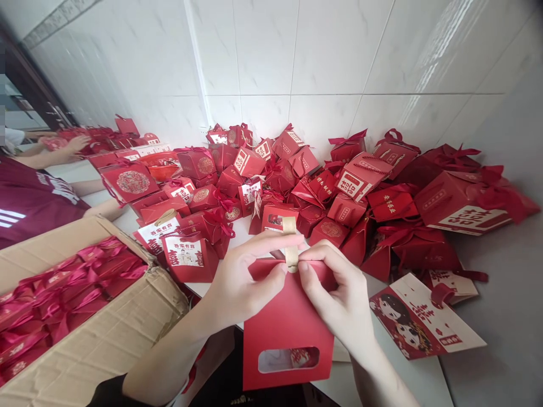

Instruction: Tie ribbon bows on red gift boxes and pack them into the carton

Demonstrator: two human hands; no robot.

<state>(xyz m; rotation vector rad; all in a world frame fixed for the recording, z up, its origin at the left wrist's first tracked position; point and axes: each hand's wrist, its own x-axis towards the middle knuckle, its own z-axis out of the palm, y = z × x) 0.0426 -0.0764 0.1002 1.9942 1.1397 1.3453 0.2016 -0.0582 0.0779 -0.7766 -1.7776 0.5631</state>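
Observation:
Near the front of the table I hold a red paper gift box (284, 325) with a clear window low on its face. A gold-beige ribbon loop (291, 249) rises from its top edge. My left hand (246, 277) pinches that edge just left of the ribbon, thumb in front, with the forefinger stretched past the loop. On the other side, my right hand (339, 288) closes thumb and fingers on the top edge beside the ribbon's base. Through the window, small packets show at the right. My fingers partly cover the top fold.
Several red gift boxes (333, 229) with bows pile against the tiled wall (271, 51). A cream and red card-like bag (428, 316) lies at right. To the left stands a cardboard carton (123, 322) of red boxes. Beyond it, another person's hand (78, 144) reaches over the table.

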